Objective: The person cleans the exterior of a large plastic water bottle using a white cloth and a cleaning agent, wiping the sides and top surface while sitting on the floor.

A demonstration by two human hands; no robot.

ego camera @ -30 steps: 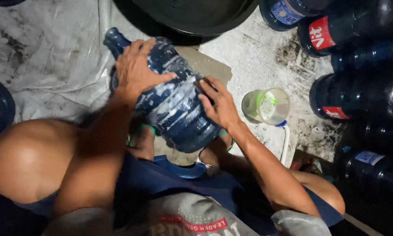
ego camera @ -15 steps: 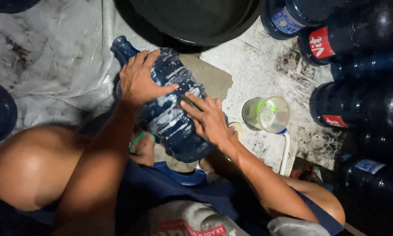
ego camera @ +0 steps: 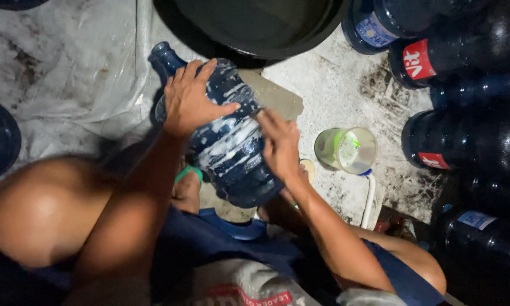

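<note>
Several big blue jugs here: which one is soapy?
The blue jug lying tilted under both hands, left hand and right hand: white suds streak it. The dark jugs at right show none.

Dim, harsh overhead light; slight blur.

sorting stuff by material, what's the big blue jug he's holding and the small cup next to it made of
Big blue jug: looks like translucent blue plastic, glossy, ribbed, streaked with white suds. Small cup: probably thin, cloudy clear plastic; green shows through its wall. Neither can be confirmed by look alone.
</note>
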